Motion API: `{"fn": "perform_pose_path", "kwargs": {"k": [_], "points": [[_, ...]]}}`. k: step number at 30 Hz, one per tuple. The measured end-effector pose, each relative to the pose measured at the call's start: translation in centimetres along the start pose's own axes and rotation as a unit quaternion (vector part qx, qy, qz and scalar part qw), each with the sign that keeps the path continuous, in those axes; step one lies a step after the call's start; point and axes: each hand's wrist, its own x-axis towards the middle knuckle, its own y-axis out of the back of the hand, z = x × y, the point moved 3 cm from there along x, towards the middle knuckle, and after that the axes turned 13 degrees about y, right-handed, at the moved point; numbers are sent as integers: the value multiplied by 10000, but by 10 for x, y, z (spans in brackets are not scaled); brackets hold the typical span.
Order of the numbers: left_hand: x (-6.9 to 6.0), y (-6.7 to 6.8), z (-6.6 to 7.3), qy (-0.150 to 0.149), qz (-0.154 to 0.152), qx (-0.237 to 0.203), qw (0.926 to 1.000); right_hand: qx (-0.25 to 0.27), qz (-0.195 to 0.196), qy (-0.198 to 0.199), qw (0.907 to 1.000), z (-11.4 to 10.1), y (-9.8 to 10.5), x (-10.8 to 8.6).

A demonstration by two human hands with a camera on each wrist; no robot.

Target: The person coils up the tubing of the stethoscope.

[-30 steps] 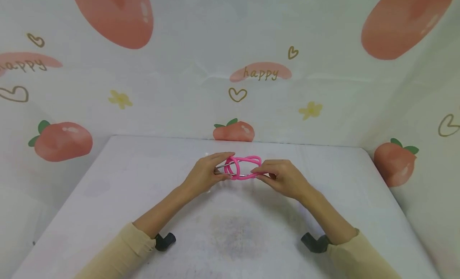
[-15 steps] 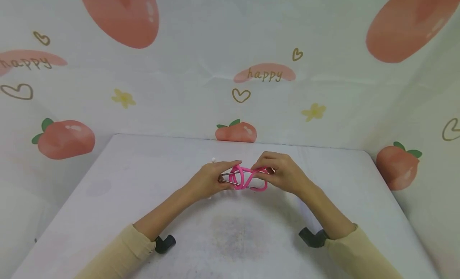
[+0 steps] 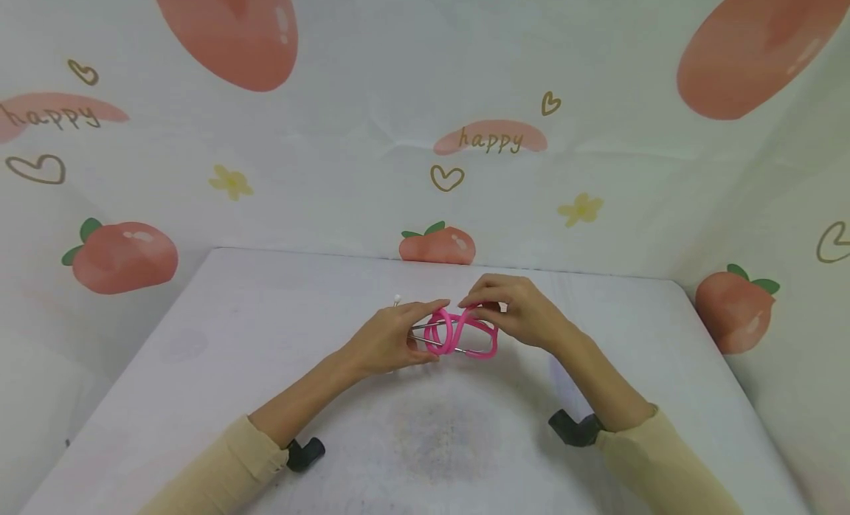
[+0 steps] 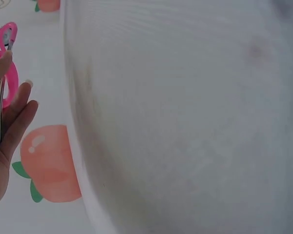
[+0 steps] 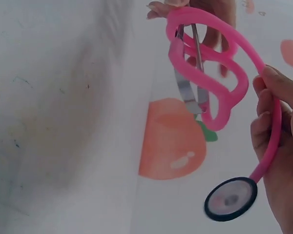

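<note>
- Both hands are holding a bright pink rubber-tubed stethoscope [image 5: 200, 75] above the white-covered desk [image 3: 232, 301], nearer its far edge than its near one, about midway between its left and right edges.
- The left hand [image 3: 388, 338] is gripping the slim silvery metal ear tubes [image 5: 185, 92] and the pink loops around them between thumb and fingers; should that grip ease, the springy loops could be slackening and sliding off the metal.
- The right hand [image 3: 524, 312] is pinching the loose run of tubing; a slip there could be letting the rubber spring back and undo the wrap.
- A round, black-rimmed chest piece [image 5: 230, 199] is hanging beyond that pinch with no finger visibly gripping it, so its weight could be swinging and pulling the tubing, or knocking the desk.
- A small white ear tip [image 3: 397, 299] is sticking out behind the left hand; a passing loop could be snagging there.
</note>
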Motion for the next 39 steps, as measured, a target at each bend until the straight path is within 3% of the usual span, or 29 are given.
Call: {"fn": "perform_pose_path", "kwargs": {"k": [6, 13, 26, 34, 39], "points": [[-1, -1, 0, -294, -57, -225, 9993, -199, 90, -185, 9996, 8, 3, 1], [-3, 0, 1, -506, 77, -155, 9986, -483, 331, -389, 9975, 21, 3, -1], [-4, 3, 5, -811, 279, -203, 9961, 178, 849, -589, 9945, 28, 0, 3], [-4, 7, 6, -1003, 536, -371, 9928, 615, 867, -1114, 9881, 9, 2, 9], [-2, 10, 6, -1028, 723, -412, 9912, 1183, 784, -1703, 9751, 25, -9, -3]]}}
